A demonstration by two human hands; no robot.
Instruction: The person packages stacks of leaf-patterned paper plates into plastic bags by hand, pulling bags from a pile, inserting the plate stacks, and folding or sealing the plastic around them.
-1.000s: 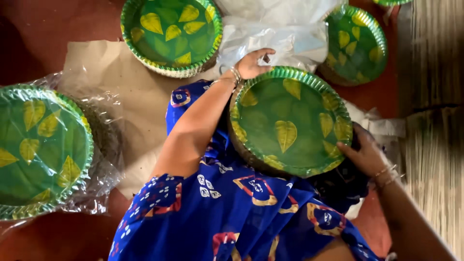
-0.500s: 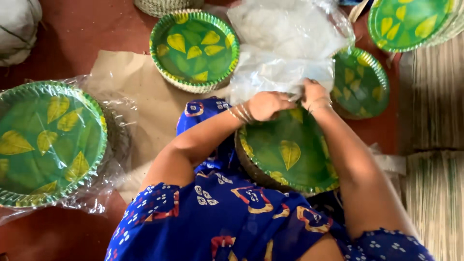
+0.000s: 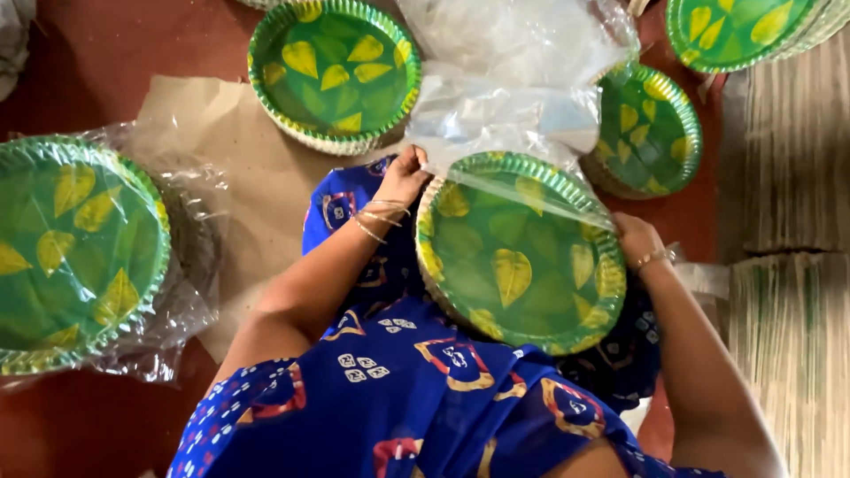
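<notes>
Stack of green plates (image 3: 518,257) with yellow leaf print and a crimped rim, sitting on the lap against blue patterned cloth (image 3: 416,389), centre of the head view. Clear plastic bag (image 3: 513,115) drawn partway over the far edge of the stack; film edge runs diagonally across the top plate from upper left to right rim, rest of the bag bunched above.

Left hand (image 3: 403,175) at the stack's upper-left rim, fingers closed, pinching the bag edge. Thin bangles (image 3: 376,219) on that wrist. Right hand (image 3: 636,241) pressed against the right rim, fingers curled round the stack side; looks like gripping bag and rim together, fingertips hidden, so exact hold on the film cannot be told. Bracelet (image 3: 655,258) on that wrist.

Around:
- Bagged stack of the same plates (image 3: 75,252) far left, wrapped in clear plastic, on the red floor (image 3: 88,71).
- Bare stack (image 3: 335,71) top centre, partly on brown paper sheet (image 3: 239,177).
- Another stack (image 3: 651,133) just right of the bag, partly covered by it.
- Further stack (image 3: 744,31) top right corner, cut by the frame.
- Piles of striped flat sheets (image 3: 788,292) along the right edge, kind unclear.
</notes>
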